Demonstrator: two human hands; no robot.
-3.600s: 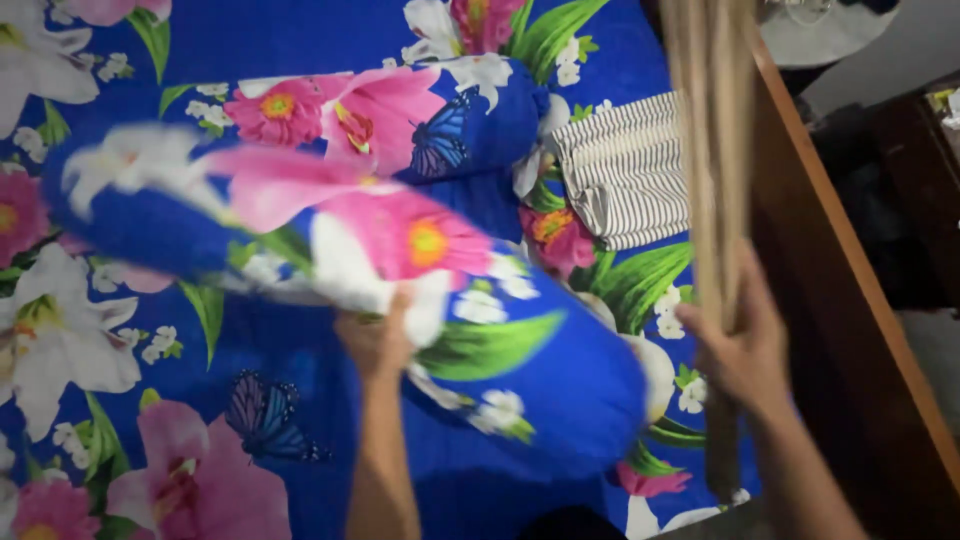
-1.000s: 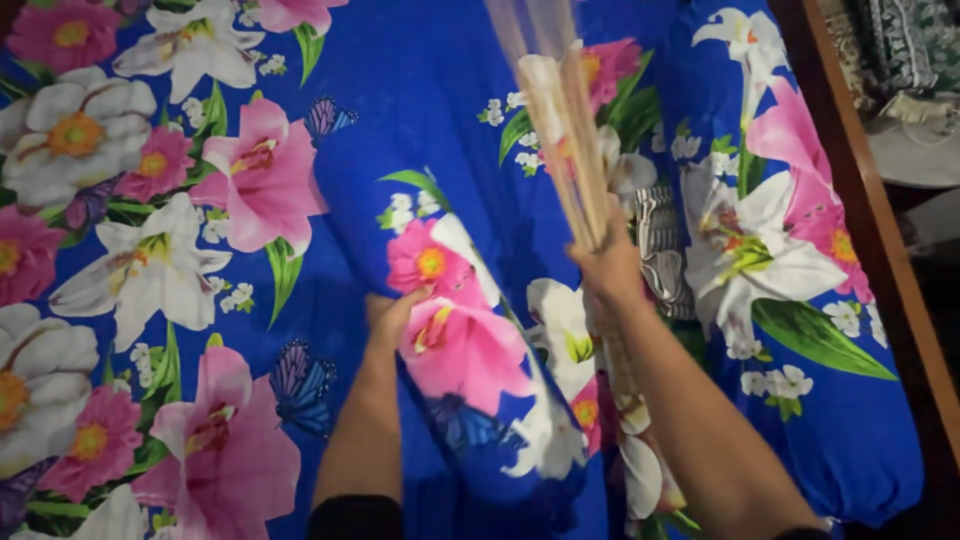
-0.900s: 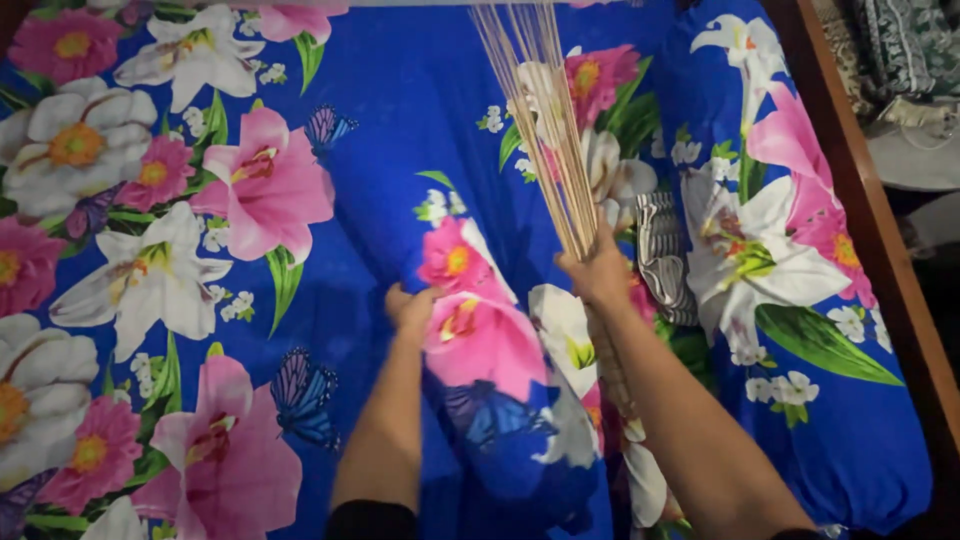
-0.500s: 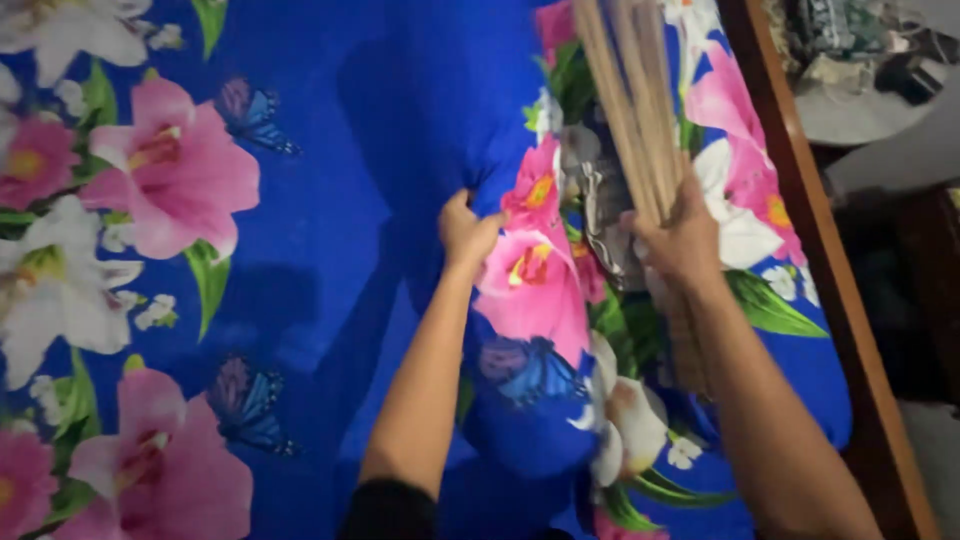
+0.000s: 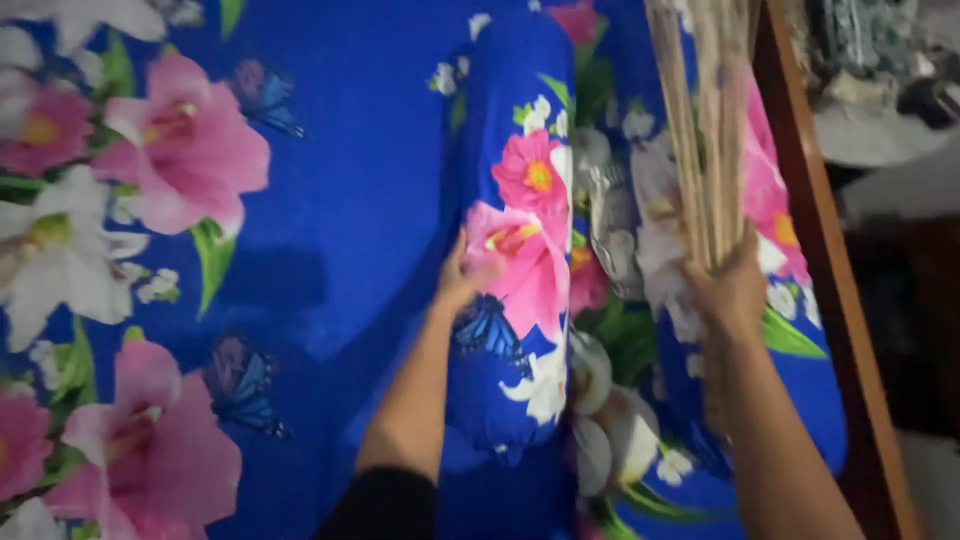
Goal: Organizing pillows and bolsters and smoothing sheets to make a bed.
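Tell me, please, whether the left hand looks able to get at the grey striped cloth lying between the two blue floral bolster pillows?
Probably not directly. The left hand rests on the near bolster pillow, which lies between it and the grey striped cloth. It would have to reach over that pillow, and the right hand holds a bundle of thin sticks close by.

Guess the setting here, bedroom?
Most likely a bedroom: a floral bedsheet covers a bed with a wooden frame, and two matching bolsters lie on it. The left hand touches one; the right hand grips a stick broom.

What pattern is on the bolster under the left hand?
Blue with pink flowers and a butterfly, on the bolster; head view.
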